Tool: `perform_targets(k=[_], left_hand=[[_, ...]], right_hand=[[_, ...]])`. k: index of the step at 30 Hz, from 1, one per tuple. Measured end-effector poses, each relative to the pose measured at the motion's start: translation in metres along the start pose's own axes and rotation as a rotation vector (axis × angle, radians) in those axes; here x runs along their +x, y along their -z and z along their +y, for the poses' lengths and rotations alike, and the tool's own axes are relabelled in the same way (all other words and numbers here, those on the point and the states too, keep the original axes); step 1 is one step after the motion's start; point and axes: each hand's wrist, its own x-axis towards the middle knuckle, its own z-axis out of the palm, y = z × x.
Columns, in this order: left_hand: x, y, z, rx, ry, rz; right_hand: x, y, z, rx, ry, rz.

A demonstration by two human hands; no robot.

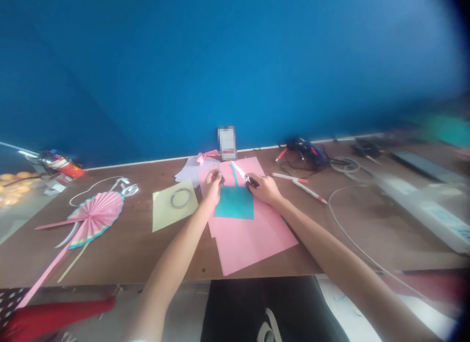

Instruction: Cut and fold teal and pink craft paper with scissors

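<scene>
My right hand (265,187) is closed around the dark handles of a pair of scissors (239,170), whose pale blades point up and to the left. Pinched fingers of my left hand (213,184) have a small dark bluish piece at their tips, too small to make out. Between and just below both hands lies a square of teal paper (234,203). A narrow teal strip (235,175) rests above it, near the blades. Pink paper sheets (253,241) are spread underneath all of these.
Left of my hands, a ring (180,198) lies on pale yellow paper (161,209), and a pleated pink paper fan (97,214) is farther left. Pens (310,191), cables (347,165) and a white power strip (426,209) are to the right. A blue wall (235,62) stands behind.
</scene>
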Motion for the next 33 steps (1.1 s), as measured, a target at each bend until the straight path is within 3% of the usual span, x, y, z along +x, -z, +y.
perform_targets(k=[5,20,26,33], left_hand=[[0.003,0.003,-0.002,-0.006,0.035,0.047],[-0.002,-0.001,-0.004,0.010,-0.001,-0.084],[-0.004,-0.005,-0.001,0.123,-0.018,-0.097],[-0.017,-0.015,0.012,0.270,-0.185,-0.154]], right_hand=[[0.000,0.000,-0.001,-0.005,0.016,-0.009],[-0.002,-0.001,-0.002,-0.005,0.026,-0.005],[-0.001,-0.001,-0.001,-0.005,0.022,0.002],[0.000,0.001,-0.003,0.028,0.010,-0.029]])
